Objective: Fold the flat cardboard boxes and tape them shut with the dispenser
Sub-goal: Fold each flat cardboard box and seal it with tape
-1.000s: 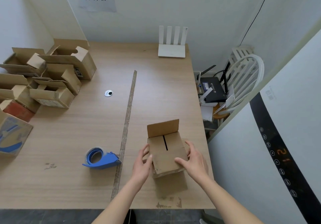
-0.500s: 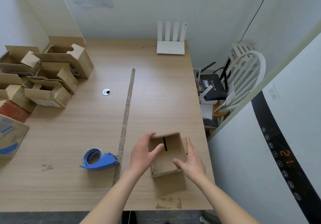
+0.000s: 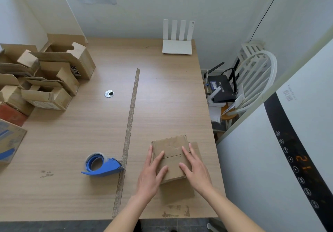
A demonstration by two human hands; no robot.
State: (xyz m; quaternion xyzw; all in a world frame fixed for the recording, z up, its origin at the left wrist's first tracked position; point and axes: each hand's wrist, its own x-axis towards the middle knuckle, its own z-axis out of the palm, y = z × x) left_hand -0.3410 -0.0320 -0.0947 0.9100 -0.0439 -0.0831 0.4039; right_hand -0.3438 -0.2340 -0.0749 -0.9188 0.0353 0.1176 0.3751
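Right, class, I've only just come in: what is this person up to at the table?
A person is closing a small cardboard box near the table's front edge. Both hands lie flat on its folded-down top flaps, the left hand at the left side and the right hand at the right, holding the flaps shut. No tape shows on the seam yet. The blue tape dispenser sits untouched to the left. More opened boxes are piled at the far left.
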